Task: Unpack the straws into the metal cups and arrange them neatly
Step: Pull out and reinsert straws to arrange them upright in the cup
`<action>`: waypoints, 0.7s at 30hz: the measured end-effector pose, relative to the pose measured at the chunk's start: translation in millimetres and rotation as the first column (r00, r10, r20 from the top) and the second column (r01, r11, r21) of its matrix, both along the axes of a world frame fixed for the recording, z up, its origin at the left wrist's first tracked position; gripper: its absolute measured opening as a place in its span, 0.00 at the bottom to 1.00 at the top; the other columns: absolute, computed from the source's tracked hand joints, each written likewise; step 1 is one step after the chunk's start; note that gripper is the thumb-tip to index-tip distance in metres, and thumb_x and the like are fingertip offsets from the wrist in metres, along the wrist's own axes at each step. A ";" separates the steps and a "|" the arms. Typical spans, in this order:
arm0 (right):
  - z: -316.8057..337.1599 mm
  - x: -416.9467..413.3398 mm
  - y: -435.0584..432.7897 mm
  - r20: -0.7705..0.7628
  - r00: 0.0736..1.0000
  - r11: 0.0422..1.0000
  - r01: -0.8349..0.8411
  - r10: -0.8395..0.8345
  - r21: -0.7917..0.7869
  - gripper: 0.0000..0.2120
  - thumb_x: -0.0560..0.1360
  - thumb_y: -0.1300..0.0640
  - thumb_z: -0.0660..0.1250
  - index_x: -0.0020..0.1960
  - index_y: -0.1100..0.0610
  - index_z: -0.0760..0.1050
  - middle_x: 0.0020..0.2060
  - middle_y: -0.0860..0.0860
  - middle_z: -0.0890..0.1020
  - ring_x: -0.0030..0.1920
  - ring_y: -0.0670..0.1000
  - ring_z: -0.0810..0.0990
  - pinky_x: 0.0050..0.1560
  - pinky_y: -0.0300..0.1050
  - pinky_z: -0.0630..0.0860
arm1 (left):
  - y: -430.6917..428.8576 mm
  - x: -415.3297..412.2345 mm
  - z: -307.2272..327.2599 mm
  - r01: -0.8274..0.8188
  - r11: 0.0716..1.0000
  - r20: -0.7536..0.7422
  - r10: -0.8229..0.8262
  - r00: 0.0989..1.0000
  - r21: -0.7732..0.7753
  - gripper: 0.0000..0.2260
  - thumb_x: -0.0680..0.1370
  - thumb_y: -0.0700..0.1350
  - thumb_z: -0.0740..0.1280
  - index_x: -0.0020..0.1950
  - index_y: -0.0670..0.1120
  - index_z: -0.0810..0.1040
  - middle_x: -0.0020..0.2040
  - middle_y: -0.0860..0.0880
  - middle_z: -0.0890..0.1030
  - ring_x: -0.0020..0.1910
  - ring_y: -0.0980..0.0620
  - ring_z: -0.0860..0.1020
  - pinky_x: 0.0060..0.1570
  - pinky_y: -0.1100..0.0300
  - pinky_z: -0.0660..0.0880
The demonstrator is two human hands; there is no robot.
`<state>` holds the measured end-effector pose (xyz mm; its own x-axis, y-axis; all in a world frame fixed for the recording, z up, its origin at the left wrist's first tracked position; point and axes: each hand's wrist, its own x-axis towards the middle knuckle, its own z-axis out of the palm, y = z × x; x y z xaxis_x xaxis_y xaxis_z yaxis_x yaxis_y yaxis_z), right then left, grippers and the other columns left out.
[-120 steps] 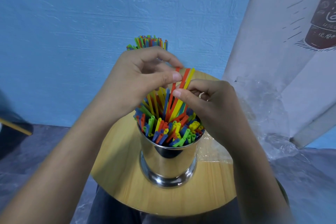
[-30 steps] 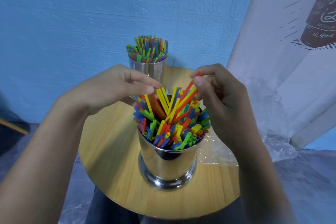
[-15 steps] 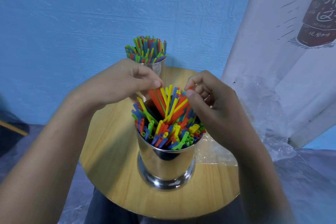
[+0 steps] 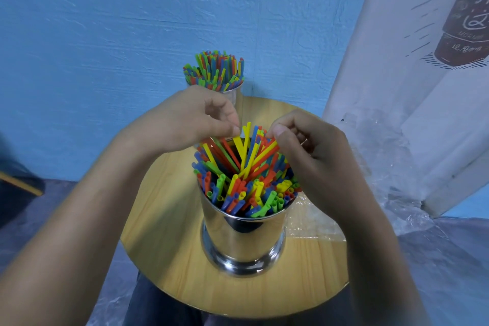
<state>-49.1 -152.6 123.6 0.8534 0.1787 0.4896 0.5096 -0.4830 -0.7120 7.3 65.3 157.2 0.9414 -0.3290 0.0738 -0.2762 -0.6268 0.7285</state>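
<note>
Right hand (image 4: 307, 148) dropped lower since a second ago, back onto bundle. It and left hand (image 4: 190, 119) pinch leaning straws (image 4: 248, 161) in near cup (image 4: 243, 235), centre of table (image 4: 164, 233). Risk: sideways tug tips cup, spills straws.

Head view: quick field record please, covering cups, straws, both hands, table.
table: round, wooden
near cup: upright on table, full
near straws: mixed colours, middle ones splayed and raised
far cup: upright behind, far straws stand evenly
left hand: pinches raised near straws' tips
right hand: pinches tips from opposite side
plastic wrap: crumpled, right of table
</note>
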 end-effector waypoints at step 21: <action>-3.2 0.8 -3.6 -0.084 0.993 0.993 -0.077 0.084 0.088 0.03 0.75 0.51 0.74 0.49 0.47 0.81 0.37 0.51 0.78 0.35 0.46 0.72 0.39 0.43 0.72 | 54.3 -3.6 8.6 -0.129 0.467 0.141 0.501 0.854 -0.875 0.04 0.81 0.41 0.69 0.47 0.49 0.79 0.43 0.53 0.84 0.37 0.53 0.81 0.46 0.58 0.79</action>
